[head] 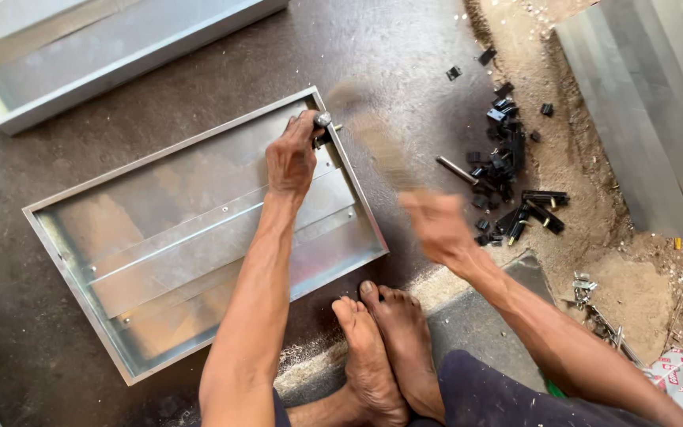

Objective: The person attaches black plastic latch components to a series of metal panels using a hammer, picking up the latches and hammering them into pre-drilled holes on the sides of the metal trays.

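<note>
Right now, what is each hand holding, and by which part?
The left hand grips a small metal tool by its upper end at the metal tray's rim. The right hand grips a motion-blurred wooden handle by its lower end.

- Both arms are bare from the elbow down, with no sleeves in view.
- The left hand (292,158) wears no glove, ring or watch.
- The right hand (436,225) is blurred; no glove shows on it.
- Both feet (385,348) are bare, without shoes or sandals.
- Dark navy cloth (492,395) covers the lap, likely shorts or trousers.
</note>
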